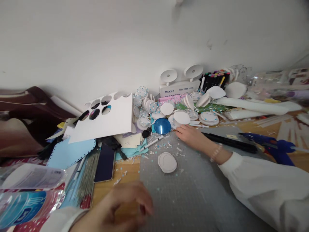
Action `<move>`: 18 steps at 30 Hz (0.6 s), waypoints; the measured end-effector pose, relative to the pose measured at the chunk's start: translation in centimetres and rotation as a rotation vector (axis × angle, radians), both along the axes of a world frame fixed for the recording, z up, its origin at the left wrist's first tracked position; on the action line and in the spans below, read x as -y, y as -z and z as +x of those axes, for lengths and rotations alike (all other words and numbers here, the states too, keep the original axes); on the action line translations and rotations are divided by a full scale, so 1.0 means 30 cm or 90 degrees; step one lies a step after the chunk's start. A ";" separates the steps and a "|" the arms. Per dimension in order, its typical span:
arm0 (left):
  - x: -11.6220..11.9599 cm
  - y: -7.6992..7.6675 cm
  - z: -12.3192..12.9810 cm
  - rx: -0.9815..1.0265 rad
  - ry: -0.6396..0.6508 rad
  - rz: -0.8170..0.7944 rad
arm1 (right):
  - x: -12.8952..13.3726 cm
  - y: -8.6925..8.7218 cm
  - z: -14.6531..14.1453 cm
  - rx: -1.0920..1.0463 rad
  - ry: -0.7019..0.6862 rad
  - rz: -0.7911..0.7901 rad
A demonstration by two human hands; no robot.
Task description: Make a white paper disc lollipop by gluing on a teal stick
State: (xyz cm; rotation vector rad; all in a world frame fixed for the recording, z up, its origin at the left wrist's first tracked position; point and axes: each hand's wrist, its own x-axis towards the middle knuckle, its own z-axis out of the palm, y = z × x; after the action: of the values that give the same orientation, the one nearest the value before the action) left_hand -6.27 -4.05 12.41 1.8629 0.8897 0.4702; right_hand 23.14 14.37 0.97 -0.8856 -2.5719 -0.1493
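My right hand (189,135) reaches forward to the heap at the back of the mat. Its fingers are bent and close together, right at the lower edge of a white paper disc (182,118); what lies under the fingertips is hidden. Just left of them is a shiny blue round lid-like piece (162,126). Near the front edge my left hand (127,203) is blurred, its fingers curved with a gap to the thumb, and nothing shows in it. Between the hands, a small stack of white paper discs (167,162) lies on the grey cutting mat (183,196).
Blue glue gun (270,143) and a black stick-like tool (231,143) lie at right. Marker pens (214,80) and a twin-lamp box (180,88) stand by the wall. At left are a white card with round holes (106,122), a phone (105,162) and a bottle (29,206).
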 end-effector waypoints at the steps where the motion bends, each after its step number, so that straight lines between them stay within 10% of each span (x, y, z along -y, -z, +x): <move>1: -0.023 0.019 0.014 -0.013 -0.065 0.029 | 0.002 -0.011 0.005 -0.029 -0.007 -0.007; 10: -0.119 0.294 0.146 -0.138 -0.197 0.234 | 0.149 -0.103 0.066 -0.510 0.199 -0.062; 18: -0.214 0.253 0.214 -0.030 -0.150 0.229 | 0.161 -0.073 0.070 -0.772 0.244 -0.246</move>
State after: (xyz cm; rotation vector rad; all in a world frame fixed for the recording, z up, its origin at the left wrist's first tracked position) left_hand 0.15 2.37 4.83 2.1073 1.1207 0.7757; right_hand 25.25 9.53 3.17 -1.1098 -1.2974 0.6112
